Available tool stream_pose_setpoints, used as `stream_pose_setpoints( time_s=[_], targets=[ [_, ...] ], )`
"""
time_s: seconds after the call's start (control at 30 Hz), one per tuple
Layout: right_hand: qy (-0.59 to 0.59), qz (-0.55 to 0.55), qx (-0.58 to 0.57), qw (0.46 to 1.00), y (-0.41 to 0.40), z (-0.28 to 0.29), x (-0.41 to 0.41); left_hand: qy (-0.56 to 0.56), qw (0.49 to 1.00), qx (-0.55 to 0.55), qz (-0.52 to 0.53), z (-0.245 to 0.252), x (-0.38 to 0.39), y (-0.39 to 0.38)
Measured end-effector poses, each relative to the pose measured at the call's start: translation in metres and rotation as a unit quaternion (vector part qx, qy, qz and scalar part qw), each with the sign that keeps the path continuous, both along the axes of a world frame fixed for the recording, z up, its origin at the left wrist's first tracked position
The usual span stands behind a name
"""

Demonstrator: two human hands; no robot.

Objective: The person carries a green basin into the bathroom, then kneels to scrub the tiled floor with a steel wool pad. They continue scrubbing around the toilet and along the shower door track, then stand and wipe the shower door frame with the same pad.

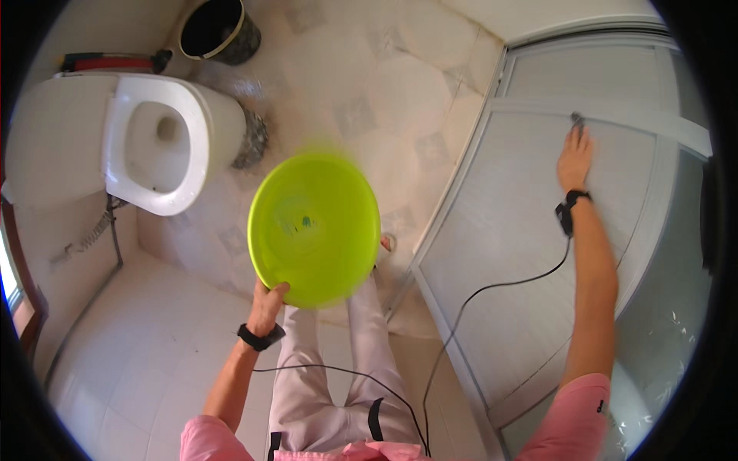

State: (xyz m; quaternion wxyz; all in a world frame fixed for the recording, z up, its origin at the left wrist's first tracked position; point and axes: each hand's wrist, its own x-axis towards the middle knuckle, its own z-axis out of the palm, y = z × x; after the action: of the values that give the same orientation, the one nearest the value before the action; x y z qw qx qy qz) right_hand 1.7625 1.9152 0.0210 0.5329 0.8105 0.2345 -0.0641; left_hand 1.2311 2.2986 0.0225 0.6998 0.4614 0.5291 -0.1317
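Observation:
My left hand [266,308] grips the near rim of a lime-green plastic basin [323,242], thumb over the edge. The basin is tipped so that its inside faces me, and a small printed mark shows on its bottom. To the right my right hand [575,158] reaches across a white framed door panel [519,190]. Its fingertips meet a small dark item [577,118] near the panel's upper rail. Whether that is a door handle or a loose thing in the fingers is unclear.
A white toilet [199,121] with its lid raised stands at the left. Beyond it is a dark bucket [245,37] on the tiled floor [357,75]. A black cable [490,286] from my wristbands loops in front of me. Frosted glass [663,253] lies at the far right.

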Motion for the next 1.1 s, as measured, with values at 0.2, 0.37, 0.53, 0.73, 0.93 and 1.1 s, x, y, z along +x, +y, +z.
stream_pose_setpoints(
  time_s=[0.2, 0.37, 0.53, 0.73, 0.93, 1.1],
  targets=[
    [0.147, -0.040, -0.076, 0.985, -0.032, -0.021, -0.110, -0.042, 0.999, -0.001, -0.012, 0.042, 0.028, 0.003],
    [0.085, -0.071, -0.048, 0.993, -0.011, 0.067, -0.121, -0.093, 0.995, -0.003, -0.025, 0.074, 0.032, -0.002],
    [-0.043, -0.081, -0.035, 0.995, -0.016, 0.157, -0.113, -0.167, 0.984, -0.032, -0.051, 0.102, 0.030, -0.015],
    [-0.093, -0.064, -0.052, 0.992, -0.074, 0.129, -0.168, -0.190, 0.977, -0.028, -0.093, 0.115, 0.026, -0.028],
    [0.003, -0.082, 0.011, 0.997, -0.140, 0.035, -0.229, -0.211, 0.969, 0.029, -0.124, 0.105, 0.022, -0.048],
    [-0.093, -0.072, -0.014, 0.993, -0.163, 0.048, -0.172, -0.171, 0.972, 0.077, -0.138, 0.086, 0.033, -0.065]
  ],
)
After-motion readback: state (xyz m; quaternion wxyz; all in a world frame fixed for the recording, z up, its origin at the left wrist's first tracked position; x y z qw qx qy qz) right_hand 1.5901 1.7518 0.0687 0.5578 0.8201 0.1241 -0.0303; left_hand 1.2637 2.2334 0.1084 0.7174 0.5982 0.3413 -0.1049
